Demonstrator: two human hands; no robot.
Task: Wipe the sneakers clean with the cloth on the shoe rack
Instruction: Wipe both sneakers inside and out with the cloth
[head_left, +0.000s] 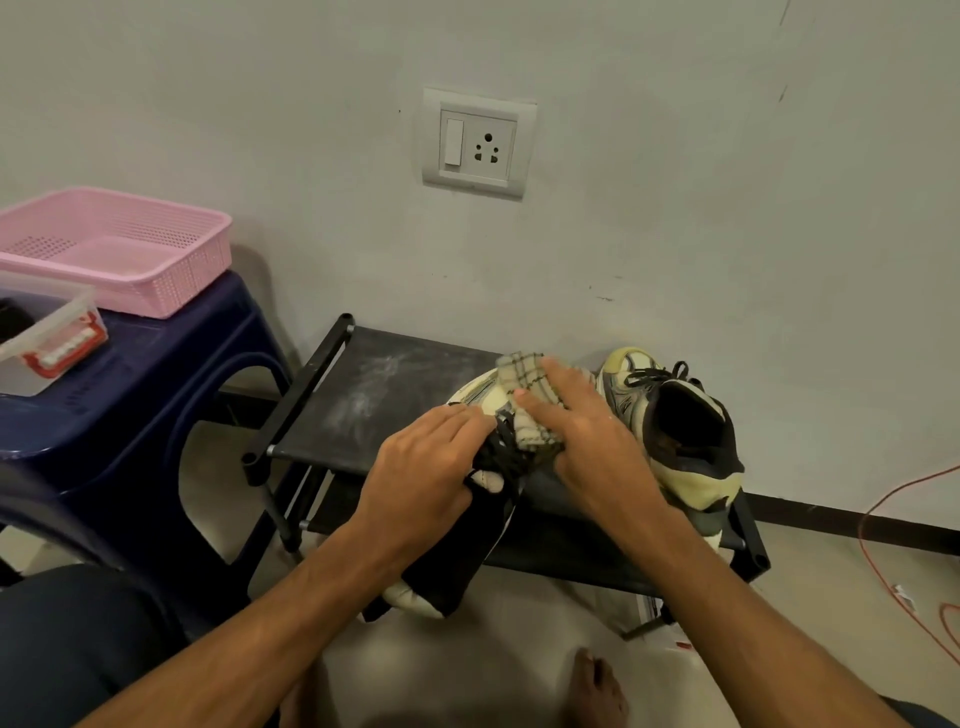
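I am seeing the cream-and-black mesh sneaker (467, 545) only in pieces; both hands are covering its middle, so just the pale toe, some black laces and the padded heel are showing, the heel overhanging the rack's front edge. The left hand (431, 467) is curling over the laces and gripping the shoe, its thumb hidden. The right hand (582, 436) is lying flat with fingers nearly straight, pressing the cream checked woven cloth (524, 400) onto the toe end; part of the cloth is disappearing under the palm.

At 3 o'clock of it the second yellowed cream-and-black sneaker (675, 426) is standing upright, its dark opening facing me. Both are sitting on the black fabric-topped tube-frame shoe rack (374, 395), which is wearing a chalky, dusty smear; I am hardly making out its lower tier.

At 9 o'clock a dark blue moulded plastic stool (145, 405) is carrying a pink perforated plastic basket (119, 249) and a clear plastic box with a red clip (52, 338); the frame edge is cutting the box off, and its dark contents are unclear.
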